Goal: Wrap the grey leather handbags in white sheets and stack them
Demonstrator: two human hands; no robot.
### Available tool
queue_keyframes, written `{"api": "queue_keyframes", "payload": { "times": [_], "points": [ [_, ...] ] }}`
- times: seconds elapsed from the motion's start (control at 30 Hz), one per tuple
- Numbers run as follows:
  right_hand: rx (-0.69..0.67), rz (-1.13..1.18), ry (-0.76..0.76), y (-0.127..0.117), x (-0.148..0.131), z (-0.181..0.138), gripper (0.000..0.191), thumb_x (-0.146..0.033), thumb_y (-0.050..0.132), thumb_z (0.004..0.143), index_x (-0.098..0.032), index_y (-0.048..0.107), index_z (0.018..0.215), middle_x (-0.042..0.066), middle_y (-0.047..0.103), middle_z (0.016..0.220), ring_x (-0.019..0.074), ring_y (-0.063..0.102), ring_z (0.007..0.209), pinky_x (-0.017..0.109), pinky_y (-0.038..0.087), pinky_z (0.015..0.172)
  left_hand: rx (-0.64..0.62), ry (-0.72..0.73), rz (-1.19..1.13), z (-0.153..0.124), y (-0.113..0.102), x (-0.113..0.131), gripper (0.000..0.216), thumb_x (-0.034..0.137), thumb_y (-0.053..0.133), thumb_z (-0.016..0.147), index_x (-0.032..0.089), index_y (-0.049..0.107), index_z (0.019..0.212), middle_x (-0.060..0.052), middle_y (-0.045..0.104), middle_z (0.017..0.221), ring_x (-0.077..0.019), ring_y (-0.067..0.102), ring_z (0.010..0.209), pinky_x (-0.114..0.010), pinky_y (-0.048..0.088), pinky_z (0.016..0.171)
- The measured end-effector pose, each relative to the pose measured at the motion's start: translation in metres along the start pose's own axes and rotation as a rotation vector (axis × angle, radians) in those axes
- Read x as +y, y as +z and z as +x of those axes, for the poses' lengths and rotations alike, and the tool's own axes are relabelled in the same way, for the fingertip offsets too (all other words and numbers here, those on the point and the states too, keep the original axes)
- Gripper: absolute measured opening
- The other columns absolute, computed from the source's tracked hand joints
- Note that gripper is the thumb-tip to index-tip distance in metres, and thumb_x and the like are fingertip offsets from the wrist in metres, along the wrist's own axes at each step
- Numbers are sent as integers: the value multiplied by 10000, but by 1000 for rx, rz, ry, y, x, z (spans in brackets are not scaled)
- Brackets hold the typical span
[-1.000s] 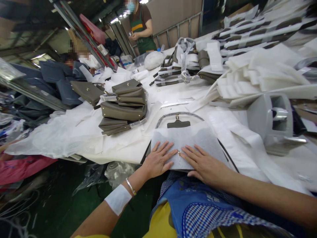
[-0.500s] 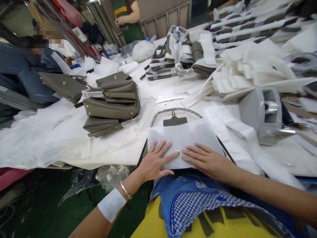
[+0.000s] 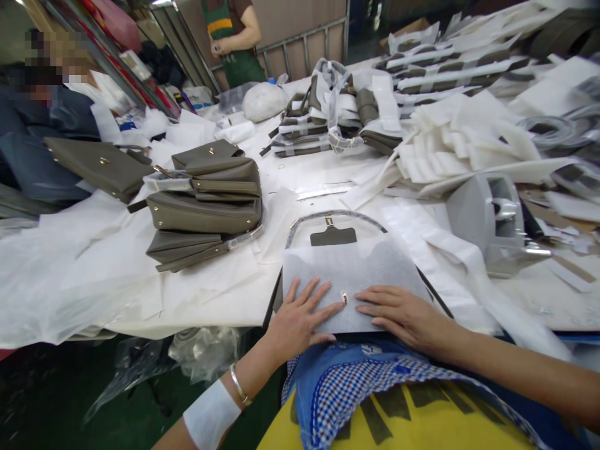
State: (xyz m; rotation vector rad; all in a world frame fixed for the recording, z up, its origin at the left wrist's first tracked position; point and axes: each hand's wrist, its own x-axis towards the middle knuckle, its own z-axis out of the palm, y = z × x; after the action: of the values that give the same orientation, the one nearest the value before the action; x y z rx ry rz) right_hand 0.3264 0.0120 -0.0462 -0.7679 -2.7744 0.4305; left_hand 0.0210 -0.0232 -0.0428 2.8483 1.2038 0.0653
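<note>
Nearby, to the left, lay a stack of olive bags; a grey dispenser stood right, foam sheets beyond. Both hands, left hand and right hand, lay flat with fingers spread on a white sheet at the near edge. It hid most of a bag; only its tab and clasp showed.

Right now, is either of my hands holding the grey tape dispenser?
No, both the left hand and right hand lie flat on the white foam sheet.

Both hands flat on white wrap, seemingly covering bag.
</note>
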Motion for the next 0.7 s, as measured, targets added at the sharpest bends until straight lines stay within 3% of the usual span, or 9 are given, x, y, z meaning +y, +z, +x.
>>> {"api": "queue_keyframes", "payload": {
  "times": [0.07,0.17,0.27,0.37,0.5,0.7],
  "points": [
    [68,-78,23,9,2,-1,405,-307,476,1015,-257,542,1411,62,530,1472,220,521,1316,410,480,1043,1,14,1,-1,2,-2,754,705,400,909,358,227,1556,-69,218,1645,-322,145,1520,-605,90,1208],
    [163,-247,-37,27,4,-7,509,-275,528,993,-232,425,1490,75,458,1527,262,350,1446,507,369,1143,22,42,-14,-5,7,-6,767,714,395,908,334,241,1556,-73,214,1645,-320,146,1520,-595,32,1213],
    [227,-261,-116,37,10,-13,523,-239,570,975,-203,430,1478,61,542,1460,217,284,1478,500,256,1209,42,59,-32,-10,10,-10,739,674,420,928,313,261,1554,-67,226,1641,-310,158,1518,-579,-14,1216],
    [248,-69,-131,37,19,-19,473,-223,559,984,-233,471,1448,35,619,1378,157,351,1444,440,253,1216,38,59,-64,-13,11,-15,668,587,435,966,299,282,1548,-59,232,1639,-302,171,1516,-578,4,1220],
    [133,306,-30,31,29,-25,354,-281,454,1033,-311,579,1363,18,656,1326,148,472,1365,443,303,1193,-8,47,-92,-16,11,-23,518,354,378,1032,301,295,1541,-15,245,1637,-253,200,1512,-544,88,1234],
    [77,680,174,20,38,-18,334,-354,446,1029,-316,668,1275,31,707,1233,164,632,1197,363,384,1154,13,79,-5,-16,17,-30,499,330,440,1022,280,370,1513,-20,281,1623,-248,231,1502,-514,70,1243]
  ]
}}
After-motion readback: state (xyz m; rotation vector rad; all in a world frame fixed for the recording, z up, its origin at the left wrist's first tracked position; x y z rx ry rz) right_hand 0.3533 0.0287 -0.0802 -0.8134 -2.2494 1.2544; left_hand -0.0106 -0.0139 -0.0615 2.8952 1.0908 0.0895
